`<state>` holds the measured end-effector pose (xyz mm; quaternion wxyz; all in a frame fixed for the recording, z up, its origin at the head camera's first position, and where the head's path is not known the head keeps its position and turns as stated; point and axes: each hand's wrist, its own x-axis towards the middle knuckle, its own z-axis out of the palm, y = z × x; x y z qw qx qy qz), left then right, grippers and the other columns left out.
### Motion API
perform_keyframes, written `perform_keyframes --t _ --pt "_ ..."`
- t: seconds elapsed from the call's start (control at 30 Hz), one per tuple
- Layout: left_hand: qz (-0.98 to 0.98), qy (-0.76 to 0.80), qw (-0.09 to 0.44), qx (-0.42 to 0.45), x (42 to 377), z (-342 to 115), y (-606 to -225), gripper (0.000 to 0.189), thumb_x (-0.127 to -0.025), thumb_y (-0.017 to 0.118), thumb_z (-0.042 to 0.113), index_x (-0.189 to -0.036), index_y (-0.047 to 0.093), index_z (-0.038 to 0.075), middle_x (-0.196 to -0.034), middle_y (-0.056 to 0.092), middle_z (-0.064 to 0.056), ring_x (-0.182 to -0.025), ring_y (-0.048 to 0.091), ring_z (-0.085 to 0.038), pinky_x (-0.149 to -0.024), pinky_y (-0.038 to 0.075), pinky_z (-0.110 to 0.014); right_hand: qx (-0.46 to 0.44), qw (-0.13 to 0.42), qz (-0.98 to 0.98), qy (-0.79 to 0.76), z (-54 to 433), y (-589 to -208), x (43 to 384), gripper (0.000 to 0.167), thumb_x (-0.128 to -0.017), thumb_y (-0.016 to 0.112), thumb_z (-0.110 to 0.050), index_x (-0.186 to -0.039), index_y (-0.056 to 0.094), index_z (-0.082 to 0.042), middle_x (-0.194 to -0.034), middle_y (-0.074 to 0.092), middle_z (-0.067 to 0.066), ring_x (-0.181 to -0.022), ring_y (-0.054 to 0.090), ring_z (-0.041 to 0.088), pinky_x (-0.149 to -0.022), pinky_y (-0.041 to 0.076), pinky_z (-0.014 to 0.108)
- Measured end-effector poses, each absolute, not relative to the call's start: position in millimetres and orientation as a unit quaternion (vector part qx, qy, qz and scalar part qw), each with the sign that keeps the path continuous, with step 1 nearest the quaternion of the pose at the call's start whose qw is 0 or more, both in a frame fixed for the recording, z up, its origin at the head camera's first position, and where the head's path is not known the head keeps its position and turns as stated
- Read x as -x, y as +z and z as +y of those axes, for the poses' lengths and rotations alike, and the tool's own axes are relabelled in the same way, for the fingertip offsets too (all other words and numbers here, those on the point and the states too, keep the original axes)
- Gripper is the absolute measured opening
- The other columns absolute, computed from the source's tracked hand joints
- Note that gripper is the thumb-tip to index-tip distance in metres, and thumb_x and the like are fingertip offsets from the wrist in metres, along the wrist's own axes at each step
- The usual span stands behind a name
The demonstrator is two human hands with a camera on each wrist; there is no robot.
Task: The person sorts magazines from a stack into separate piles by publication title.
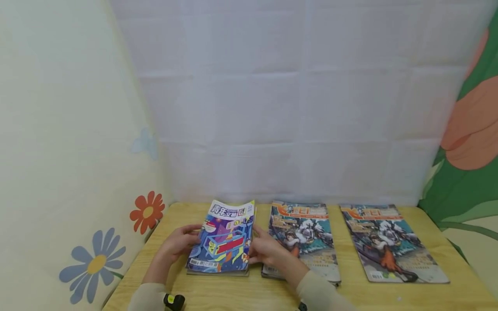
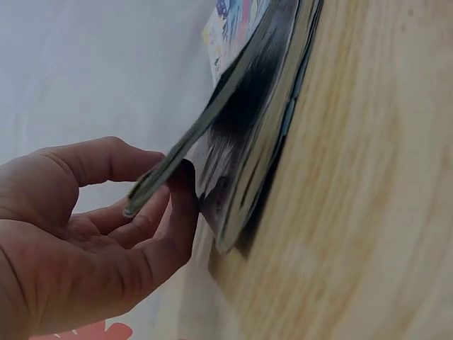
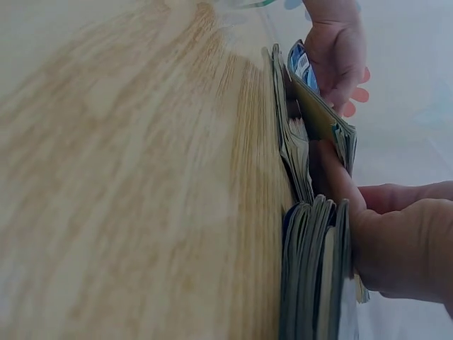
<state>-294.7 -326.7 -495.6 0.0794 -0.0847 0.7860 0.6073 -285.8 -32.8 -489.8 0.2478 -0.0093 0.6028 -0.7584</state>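
A purple-and-blue magazine (image 1: pixel 223 242) lies over a stack at the left of the table, its sides lifted off the magazines beneath. My left hand (image 1: pixel 180 242) pinches its left edge; in the left wrist view the fingers (image 2: pixel 117 159) curl round that edge, above a dark gap over the lower magazine (image 2: pixel 244 191). On the opposite side, my right hand (image 1: pixel 268 248) grips the right edge, with the thumb (image 3: pixel 340 177) tucked under the raised magazine (image 3: pixel 322 110) in the right wrist view. My right forearm passes over the middle magazine stack (image 1: pixel 319 246).
A second stack with a comic-style cover, magazine (image 1: pixel 393 246), lies at the right of the wooden table (image 1: pixel 218 293). White cloth (image 1: pixel 233 108) hangs behind the table's far edge. Flower-printed walls (image 1: pixel 93 263) stand at both sides.
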Motion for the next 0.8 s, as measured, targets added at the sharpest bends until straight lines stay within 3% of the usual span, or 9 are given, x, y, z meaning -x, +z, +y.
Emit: perform_keyframes --t 0.3,0.43,0.6,0.7,0.8 --pt "0.814 0.569 0.067 0.096 294.6 -322.6 -494.1 0.051 -0.092 0.069 0.003 -0.140 0.054 -0.004 -0.125 0.062 -0.022 -0.097 0.065 -0.030 -0.081 0.057 -0.043 0.001 0.246 0.618 -0.747 -35.0 -487.3 284.4 0.101 -0.070 0.041 0.026 -0.161 0.011 -0.002 -0.102 0.068 0.025 -0.080 0.069 0.033 -0.073 0.060 0.050" --pt "0.828 0.548 0.063 0.107 292.4 -321.4 -492.6 0.051 -0.091 0.070 0.003 -0.139 0.055 -0.005 -0.124 0.062 -0.023 -0.097 0.064 -0.030 -0.080 0.057 -0.042 0.014 0.250 0.643 -0.724 -32.6 -482.3 279.9 0.091 -0.074 0.050 0.022 -0.158 0.019 0.006 -0.103 0.068 0.025 -0.083 0.069 0.034 -0.073 0.060 0.045" --pt "0.853 0.510 0.040 0.103 292.0 -319.7 -487.3 0.046 -0.093 0.068 0.005 -0.135 0.056 -0.008 -0.120 0.063 -0.023 -0.093 0.063 -0.029 -0.080 0.057 -0.040 0.055 0.248 0.695 -0.672 -20.7 -465.9 273.1 0.069 -0.083 0.059 0.010 -0.147 0.033 0.018 -0.115 0.064 0.029 -0.098 0.067 0.038 -0.083 0.058 0.046" --pt "0.866 0.490 0.014 0.093 290.3 -320.2 -479.8 0.040 -0.096 0.064 0.006 -0.131 0.057 -0.011 -0.117 0.063 -0.025 -0.091 0.065 -0.029 -0.080 0.058 -0.039 0.081 0.232 0.736 -0.631 -13.2 -454.6 268.0 0.064 -0.090 0.060 0.003 -0.146 0.035 0.018 -0.126 0.059 0.029 -0.095 0.065 0.032 -0.082 0.056 0.048" --pt "0.875 0.477 -0.009 0.084 284.9 -319.8 -468.7 0.037 -0.098 0.062 0.009 -0.129 0.059 -0.011 -0.114 0.065 -0.025 -0.090 0.067 -0.029 -0.079 0.059 -0.040 0.113 0.198 0.783 -0.579 -6.0 -446.0 263.2 0.059 -0.093 0.060 -0.003 -0.146 0.040 0.014 -0.127 0.060 0.025 -0.092 0.064 0.029 -0.079 0.056 0.048"
